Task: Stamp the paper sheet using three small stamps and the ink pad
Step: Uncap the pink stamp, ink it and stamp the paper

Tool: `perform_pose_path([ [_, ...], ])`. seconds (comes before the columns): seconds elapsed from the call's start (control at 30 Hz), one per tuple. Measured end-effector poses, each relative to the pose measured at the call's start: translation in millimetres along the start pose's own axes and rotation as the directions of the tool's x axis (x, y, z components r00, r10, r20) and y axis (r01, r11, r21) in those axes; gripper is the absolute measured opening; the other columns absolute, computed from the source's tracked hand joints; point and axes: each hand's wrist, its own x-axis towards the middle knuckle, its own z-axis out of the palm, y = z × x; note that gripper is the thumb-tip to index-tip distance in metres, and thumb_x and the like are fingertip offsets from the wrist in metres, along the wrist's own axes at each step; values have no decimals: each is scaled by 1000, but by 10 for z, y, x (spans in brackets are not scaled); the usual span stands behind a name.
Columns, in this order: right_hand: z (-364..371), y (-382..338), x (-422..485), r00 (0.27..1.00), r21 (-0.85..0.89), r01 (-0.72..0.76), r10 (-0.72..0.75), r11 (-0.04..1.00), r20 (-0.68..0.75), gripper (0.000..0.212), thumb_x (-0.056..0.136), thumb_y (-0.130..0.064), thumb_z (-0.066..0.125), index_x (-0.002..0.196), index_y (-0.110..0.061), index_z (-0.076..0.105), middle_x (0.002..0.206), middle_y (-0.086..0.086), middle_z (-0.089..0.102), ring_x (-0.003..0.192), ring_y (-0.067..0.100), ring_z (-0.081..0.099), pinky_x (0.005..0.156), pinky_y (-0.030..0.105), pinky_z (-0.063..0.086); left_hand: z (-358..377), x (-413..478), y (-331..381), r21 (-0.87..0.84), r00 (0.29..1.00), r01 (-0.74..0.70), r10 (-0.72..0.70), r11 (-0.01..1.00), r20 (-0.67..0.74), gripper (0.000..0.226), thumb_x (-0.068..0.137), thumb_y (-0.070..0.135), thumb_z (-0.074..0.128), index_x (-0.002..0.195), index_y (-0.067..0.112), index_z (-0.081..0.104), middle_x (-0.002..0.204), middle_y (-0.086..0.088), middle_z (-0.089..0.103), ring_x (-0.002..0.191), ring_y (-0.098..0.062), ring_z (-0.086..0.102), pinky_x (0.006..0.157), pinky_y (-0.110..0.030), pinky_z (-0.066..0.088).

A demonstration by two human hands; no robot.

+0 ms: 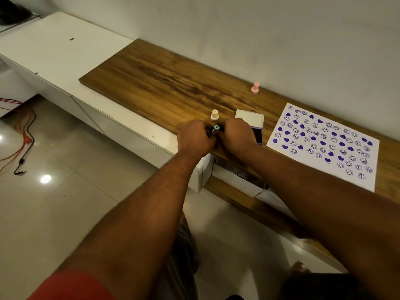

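A small teal stamp (216,127) sits between both hands at the near edge of the wooden counter (164,83). The left hand (194,138) and right hand (236,135) close their fingers around it and something dark that I cannot make out. Just behind stands a cream stamp (214,115) upright; a pink stamp (255,88) stands well apart near the wall (259,29). The ink pad (257,135) lies open beside the right hand, its white lid (250,118) raised. The paper sheet (324,144), covered with purple hearts and smiley prints, lies flat to the right. Below the counter an open drawer (238,180) shows unclear contents. Red cables (19,126) trail over the glossy tiled floor (65,191).
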Motion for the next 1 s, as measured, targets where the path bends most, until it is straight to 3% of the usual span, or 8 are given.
perform_pose_path([
  [0.13, -70, 108, 24, 998, 273, -25, 40, 962, -53, 39, 93, -46, 69, 124, -22, 73, 107, 0, 77, 93, 16, 72, 84, 29, 54, 43, 71, -42, -90, 1000, 26, -26, 996, -7, 18, 83, 30, 77, 102, 30, 79, 84, 14, 68, 72, -2, 60, 55, -20, 43],
  [0.23, -215, 314, 95, 986, 326, -31, 82, 945, -144, 34, 90, -53, 69, 113, -28, 76, 93, -8, 75, 67, 5, 67, 66, 21, 53, 75, 104, -87, -137, 1000, 16, -16, 990, 0, 16, 86, 29, 76, 102, 30, 78, 91, 15, 71, 83, -3, 65, 64, -22, 53],
  [0.27, -268, 393, 140, 980, 317, -33, 93, 948, -176, 33, 90, -54, 69, 109, -28, 77, 90, -8, 75, 67, 5, 65, 63, 20, 49, 86, 108, -93, -141, 1000, 11, -11, 990, 3, 17, 86, 28, 76, 103, 29, 78, 92, 16, 71, 84, -3, 66, 67, -23, 55],
  [0.43, -452, 802, 442, 966, 238, -64, 120, 969, -227, 35, 91, -49, 70, 114, -24, 75, 98, 0, 75, 90, 19, 68, 81, 35, 55, 80, 169, -145, -164, 997, 66, -72, 984, -29, 16, 85, 30, 78, 101, 29, 77, 87, 19, 66, 78, 0, 61, 60, -14, 41],
  [0.6, -518, 1095, 880, 968, 0, -158, 155, 987, -197, 52, 98, -38, 58, 145, -17, 50, 141, 17, 55, 124, 40, 56, 100, 51, 47, 89, 269, -204, -192, 986, 139, -155, 971, -69, 16, 85, 31, 79, 100, 31, 75, 82, 23, 61, 75, 2, 59, 58, -16, 40],
  [0.7, -505, 1141, 1075, 983, -80, -150, 140, 985, -116, 54, 102, -32, 52, 153, -20, 41, 149, 19, 47, 130, 44, 51, 104, 55, 42, 104, 340, -194, -196, 978, 156, -178, 968, -104, 17, 84, 33, 80, 100, 31, 74, 85, 20, 63, 74, 0, 59, 58, -16, 38],
  [0.83, -427, 1218, 1262, 994, -108, -104, 99, 989, -47, 50, 97, -17, 61, 146, -16, 53, 135, 20, 60, 122, 42, 58, 103, 49, 44, 155, 400, -162, -202, 979, 140, -167, 969, -121, 21, 84, 35, 81, 103, 31, 74, 91, 17, 66, 76, 1, 58, 59, -15, 38],
  [1.0, -398, 1318, 1228, 984, -30, -97, 91, 995, -153, 24, 97, -22, 59, 115, -10, 70, 106, 21, 71, 98, 40, 65, 81, 37, 48, 167, 430, -169, -190, 979, 132, -159, 973, -131, 23, 82, 36, 81, 104, 32, 75, 88, 19, 63, 74, 4, 56, 59, -15, 39],
])
